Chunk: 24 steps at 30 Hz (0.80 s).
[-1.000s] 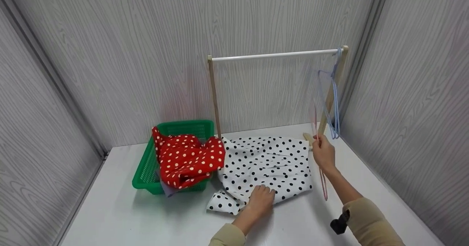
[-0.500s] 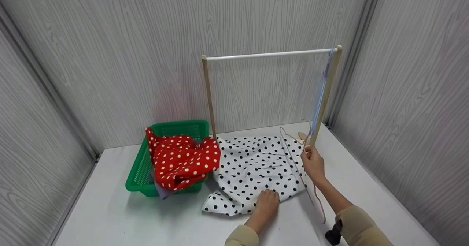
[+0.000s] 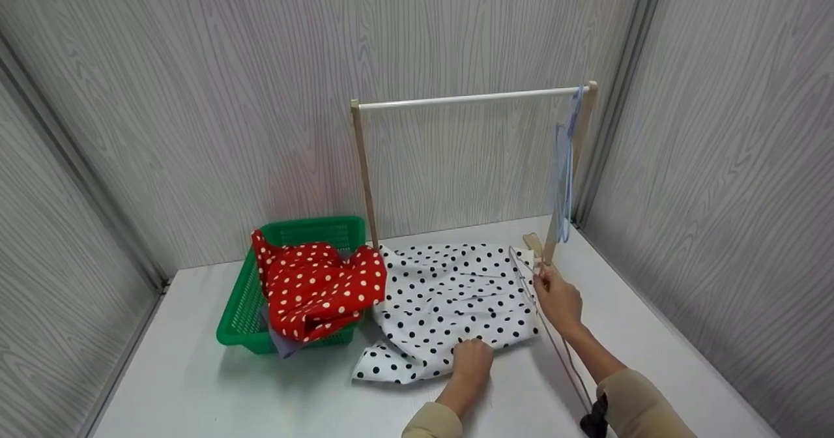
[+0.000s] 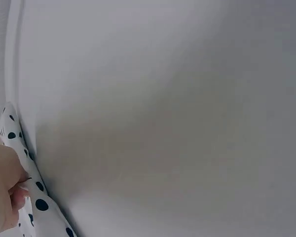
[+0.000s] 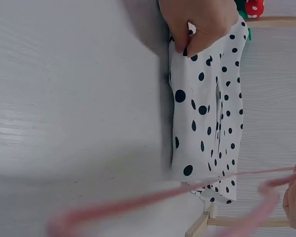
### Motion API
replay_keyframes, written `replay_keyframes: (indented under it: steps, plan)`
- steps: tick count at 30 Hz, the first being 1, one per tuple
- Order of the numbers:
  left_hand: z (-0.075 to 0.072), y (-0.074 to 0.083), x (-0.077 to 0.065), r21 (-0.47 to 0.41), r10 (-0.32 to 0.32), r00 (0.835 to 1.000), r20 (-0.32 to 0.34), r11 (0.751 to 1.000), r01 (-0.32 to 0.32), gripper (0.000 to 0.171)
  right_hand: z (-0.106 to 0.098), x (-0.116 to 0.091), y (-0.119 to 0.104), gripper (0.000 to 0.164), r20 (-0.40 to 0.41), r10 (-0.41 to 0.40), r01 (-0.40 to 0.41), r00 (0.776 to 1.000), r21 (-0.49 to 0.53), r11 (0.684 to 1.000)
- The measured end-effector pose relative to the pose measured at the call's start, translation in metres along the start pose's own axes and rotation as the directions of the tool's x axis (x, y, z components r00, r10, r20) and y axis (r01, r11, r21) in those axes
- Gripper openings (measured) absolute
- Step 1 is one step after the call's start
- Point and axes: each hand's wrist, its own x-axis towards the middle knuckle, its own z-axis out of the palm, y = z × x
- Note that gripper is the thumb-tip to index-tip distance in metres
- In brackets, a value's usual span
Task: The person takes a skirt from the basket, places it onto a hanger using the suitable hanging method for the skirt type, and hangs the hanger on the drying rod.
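A white cloth with black dots (image 3: pixel 456 294) lies spread on the table below the rack. At its near edge my left hand (image 3: pixel 472 360) pinches the hem between thumb and finger, as the right wrist view shows. My right hand (image 3: pixel 560 298) holds a thin pink clothes hanger (image 5: pixel 138 200) near its top, beside the foot of the rack's right post. The hanger slants down toward me, its far corner overlapping the cloth's right edge in the head view.
To the left stands a green basket (image 3: pixel 238 317) with a red cloth with white dots (image 3: pixel 326 288) draped out of it. Behind is a wooden rack with a white rail (image 3: pixel 469 99). Blue hangers (image 3: pixel 565 184) hang at its right end. Grey panel walls enclose the table (image 3: pixel 182 386).
The pink hanger has turned from edge-on beside the cloth to slanting over its right edge. The blue hangers have swung. My left hand stays at the hem, its fingers now more curled.
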Motion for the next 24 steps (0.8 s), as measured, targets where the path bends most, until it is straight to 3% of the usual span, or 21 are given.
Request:
replay_keyframes:
  steps: [3, 7, 13, 19, 24]
  plan:
    - [-0.003, -0.01, 0.001, -0.057, -0.06, 0.998, -0.022, 0.997, 0.058, 0.017, -0.001, 0.001, 0.002, 0.024, 0.042, -0.027, 0.031, 0.999, -0.102, 0.994]
    - [-0.007, -0.024, 0.001, -0.142, -0.105, 0.993, -0.059, 0.985, 0.096, 0.017, -0.003, 0.001, 0.007, 0.022, 0.074, -0.075, 0.088, 0.994, -0.192, 0.977]
    - [-0.007, -0.039, -0.004, -0.276, -0.148, 0.98, -0.134, 0.955, 0.107, 0.016, -0.004, -0.002, 0.021, 0.021, 0.048, -0.073, 0.081, 0.996, -0.187, 0.979]
    - [-0.01, -0.05, -0.002, -0.367, -0.189, 0.97, -0.151, 0.922, 0.123, 0.02, -0.004, 0.001, 0.031, 0.02, 0.0, -0.044, 0.043, 0.999, -0.182, 0.982]
    - [-0.017, -0.057, 0.0, -0.468, -0.248, 0.959, -0.138, 0.87, 0.157, 0.026, -0.004, 0.008, 0.033, 0.023, -0.002, -0.014, 0.014, 1.0, -0.161, 0.987]
